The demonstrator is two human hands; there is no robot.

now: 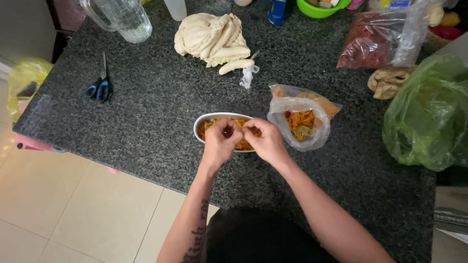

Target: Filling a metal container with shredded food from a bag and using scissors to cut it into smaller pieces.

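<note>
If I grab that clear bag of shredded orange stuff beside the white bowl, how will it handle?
The clear bag will probably be floppy: its thin film is crumpled and slumped open. It likely sags around the orange shreds and could spill through the open mouth. It looks light, only partly filled.

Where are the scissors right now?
The blue-handled scissors lie on the left of the granite counter, below the glass jug, far from both hands.

Both hands (243, 139) pinching together over white bowl (202, 122) of orange shreds, open plastic bag (302, 124) just beside
</note>
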